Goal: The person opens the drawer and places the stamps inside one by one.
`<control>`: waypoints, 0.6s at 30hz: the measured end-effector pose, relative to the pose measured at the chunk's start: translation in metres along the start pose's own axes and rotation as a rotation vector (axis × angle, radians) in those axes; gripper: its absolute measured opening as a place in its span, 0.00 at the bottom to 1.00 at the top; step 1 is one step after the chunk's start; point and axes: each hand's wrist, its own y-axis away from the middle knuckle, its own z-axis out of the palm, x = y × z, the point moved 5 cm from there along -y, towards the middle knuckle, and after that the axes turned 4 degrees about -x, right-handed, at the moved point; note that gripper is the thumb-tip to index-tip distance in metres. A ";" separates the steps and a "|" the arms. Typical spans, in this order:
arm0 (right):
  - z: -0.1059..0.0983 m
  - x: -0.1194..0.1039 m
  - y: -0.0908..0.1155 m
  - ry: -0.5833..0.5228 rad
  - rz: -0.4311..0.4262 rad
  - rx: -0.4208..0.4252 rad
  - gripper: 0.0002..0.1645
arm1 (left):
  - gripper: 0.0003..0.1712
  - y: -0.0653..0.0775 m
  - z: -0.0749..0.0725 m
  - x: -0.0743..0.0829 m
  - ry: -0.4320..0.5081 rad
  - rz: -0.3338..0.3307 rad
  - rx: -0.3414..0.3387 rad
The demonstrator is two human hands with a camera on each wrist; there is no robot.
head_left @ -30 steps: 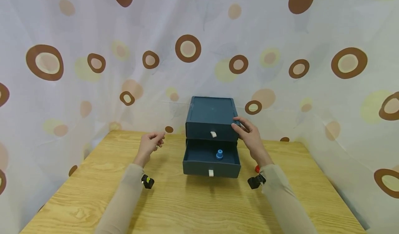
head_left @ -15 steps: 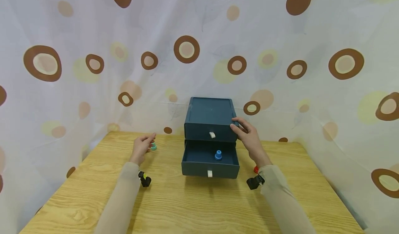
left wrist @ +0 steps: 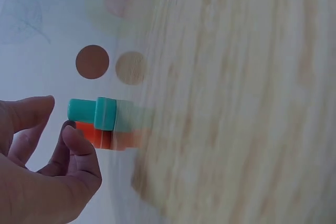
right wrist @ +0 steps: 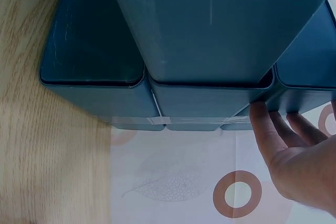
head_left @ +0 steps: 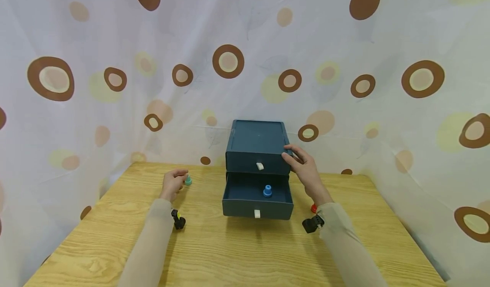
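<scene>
My left hand (head_left: 173,184) is beside a small teal stepped peg (left wrist: 86,112) on the table's far left. In the left wrist view its fingertips curve around the peg's narrow end, with a gap showing. An orange piece (left wrist: 94,136) lies partly hidden behind the peg. My right hand (head_left: 305,168) rests on the right front corner of a dark blue drawer unit (head_left: 258,136). Straight fingers (right wrist: 266,136) touch its side in the right wrist view. One drawer (head_left: 239,207) is pulled out below the top one, with a blue stepped peg (head_left: 267,191) standing inside.
A red piece (head_left: 314,208) stands right of the unit, partly covered by the right wrist. White pull tabs (head_left: 260,166) stick out from the drawer fronts. A spotted curtain (head_left: 245,32) hangs behind the wooden table (head_left: 214,257).
My left hand has moved left, away from the drawer unit, to the teal peg, which has come into view. The right hand stays on the unit's corner. The head view shifts slightly.
</scene>
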 end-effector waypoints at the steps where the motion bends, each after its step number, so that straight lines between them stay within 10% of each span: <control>1: 0.000 0.000 0.000 -0.002 0.005 0.003 0.31 | 0.21 -0.001 0.001 -0.001 -0.006 -0.002 -0.010; 18: 0.000 0.000 0.000 0.002 -0.015 -0.001 0.32 | 0.19 -0.004 0.003 -0.007 -0.027 -0.059 -0.026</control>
